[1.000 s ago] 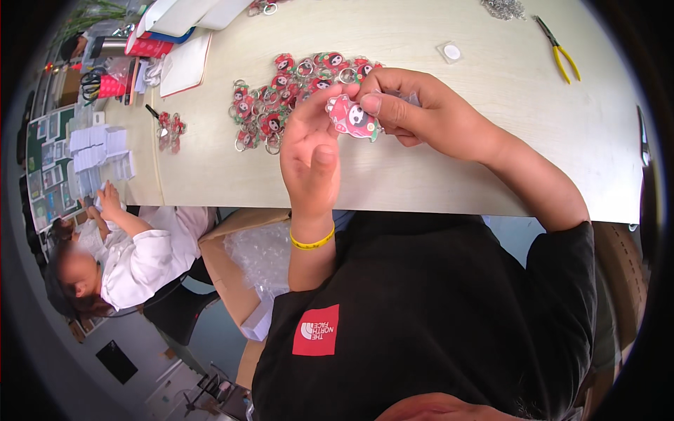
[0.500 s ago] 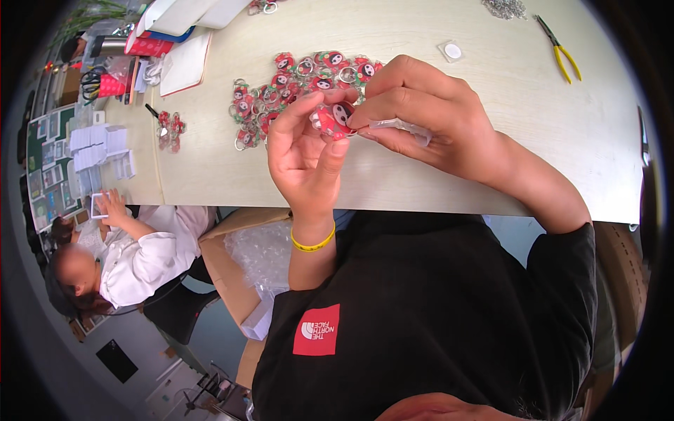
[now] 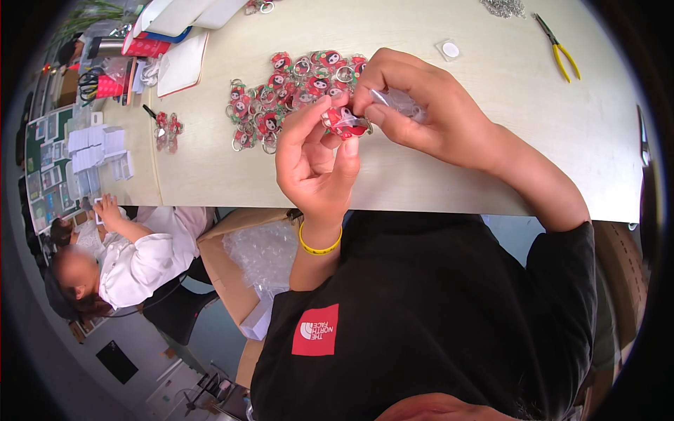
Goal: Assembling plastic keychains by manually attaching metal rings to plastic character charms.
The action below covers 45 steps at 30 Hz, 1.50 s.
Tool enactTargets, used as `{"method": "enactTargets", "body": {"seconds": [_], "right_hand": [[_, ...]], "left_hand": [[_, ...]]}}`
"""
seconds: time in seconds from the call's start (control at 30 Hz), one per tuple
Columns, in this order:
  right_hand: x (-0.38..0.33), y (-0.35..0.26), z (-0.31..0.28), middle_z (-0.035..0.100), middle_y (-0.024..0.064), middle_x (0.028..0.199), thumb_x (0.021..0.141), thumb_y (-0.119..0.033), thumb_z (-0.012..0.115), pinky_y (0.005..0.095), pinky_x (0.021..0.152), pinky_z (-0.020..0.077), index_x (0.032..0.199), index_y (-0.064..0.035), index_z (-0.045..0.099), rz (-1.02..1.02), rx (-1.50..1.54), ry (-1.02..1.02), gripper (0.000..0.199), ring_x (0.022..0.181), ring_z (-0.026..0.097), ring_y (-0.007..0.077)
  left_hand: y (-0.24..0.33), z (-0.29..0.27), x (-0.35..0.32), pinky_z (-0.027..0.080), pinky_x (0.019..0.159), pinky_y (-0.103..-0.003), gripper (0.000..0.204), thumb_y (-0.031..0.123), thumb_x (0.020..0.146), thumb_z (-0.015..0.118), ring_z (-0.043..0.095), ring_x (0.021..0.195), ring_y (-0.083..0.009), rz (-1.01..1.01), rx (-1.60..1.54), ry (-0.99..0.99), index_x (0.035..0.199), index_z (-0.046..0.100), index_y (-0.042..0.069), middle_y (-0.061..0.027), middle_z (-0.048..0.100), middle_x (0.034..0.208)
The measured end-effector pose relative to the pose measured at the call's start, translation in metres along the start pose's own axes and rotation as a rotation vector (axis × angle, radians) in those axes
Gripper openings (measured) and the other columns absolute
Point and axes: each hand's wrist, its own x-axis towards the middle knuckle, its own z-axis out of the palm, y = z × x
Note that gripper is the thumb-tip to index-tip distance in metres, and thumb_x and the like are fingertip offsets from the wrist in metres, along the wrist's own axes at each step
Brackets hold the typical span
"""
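My left hand (image 3: pixel 316 161), with a yellow band at the wrist, pinches a red acrylic keychain charm (image 3: pixel 342 122) between thumb and fingers above the table. A glossy glare lies across the charm's face. Close against it, my right hand (image 3: pixel 439 116) has thumb and forefinger pressed together at the charm's right edge. Crumpled clear plastic film (image 3: pixel 400 104) is bunched in the right hand's fingers. Just behind my hands lies a pile of similar red keychains (image 3: pixel 281 91) with metal rings, partly hidden by my fingers.
Yellow-handled pliers (image 3: pixel 558 52), a small white disc in clear plastic (image 3: pixel 447 50) and a heap of metal chain (image 3: pixel 504 8) lie farther back. Left are a notebook (image 3: pixel 182 67), a few keychains (image 3: pixel 168 132) and white card stacks (image 3: pixel 91 147). A co-worker in white (image 3: pixel 151 259) sits left, beside an open carton (image 3: pixel 228 256).
My left hand has shifted slightly right with the charm, which has tilted and now shows glare. The film in my right hand has bunched up, and that hand's fingers have curled inward.
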Motion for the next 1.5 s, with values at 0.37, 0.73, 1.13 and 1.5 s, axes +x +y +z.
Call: {"method": "enactTargets", "body": {"seconds": [0.37, 0.73, 1.13, 1.5], "right_hand": [[0.005, 0.073, -0.032, 0.055, 0.0026, 0.085, 0.099, -0.024, 0.047, 0.0199, 0.054, 0.0359, 0.103, -0.0071, 0.052, 0.739, 0.377, 0.319, 0.018, 0.066, 0.047, 0.0051], [0.026, 0.073, -0.028, 0.052, 0.002, 0.086, 0.088, -0.01, 0.062, 0.0251, 0.065, 0.0434, 0.109, -0.008, 0.062, 0.22, -0.331, -0.133, 0.021, 0.071, 0.049, 0.0112], [0.021, 0.059, -0.016, 0.055, 0.0008, 0.075, 0.085, -0.022, 0.071, 0.0248, 0.056, 0.0411, 0.095, -0.0063, 0.064, 0.313, -0.128, -0.201, 0.02, 0.061, 0.05, 0.0117], [0.02, 0.009, -0.027, 0.052, -0.0021, 0.07, 0.085, -0.043, 0.069, 0.0233, 0.058, 0.038, 0.09, -0.0092, 0.066, 0.79, 0.472, -0.581, 0.034, 0.066, 0.046, 0.0072]], "left_hand": [[0.007, -0.007, 0.005, 0.058, 0.083, -0.043, 0.048, 0.008, 0.082, 0.071, 0.064, 0.096, -0.0318, 0.385, 0.145, 0.043, 0.12, 0.048, -0.01, -0.022, 0.056, 0.113], [0.008, -0.059, 0.001, 0.052, 0.095, -0.037, 0.04, 0.021, 0.098, 0.048, 0.057, 0.111, -0.0251, -0.149, -0.329, 0.27, 0.13, 0.044, -0.003, -0.0153, 0.056, 0.122], [-0.005, -0.039, -0.001, 0.054, 0.078, -0.032, 0.037, 0.013, 0.097, 0.049, 0.058, 0.098, -0.0176, -0.526, -0.402, 0.235, 0.131, 0.044, -0.001, -0.0148, 0.051, 0.128], [-0.013, -0.02, 0.005, 0.052, 0.079, -0.024, 0.049, 0.002, 0.08, 0.074, 0.054, 0.105, -0.0155, -0.393, -0.242, -0.145, 0.123, 0.05, -0.001, -0.0144, 0.05, 0.128]]}}
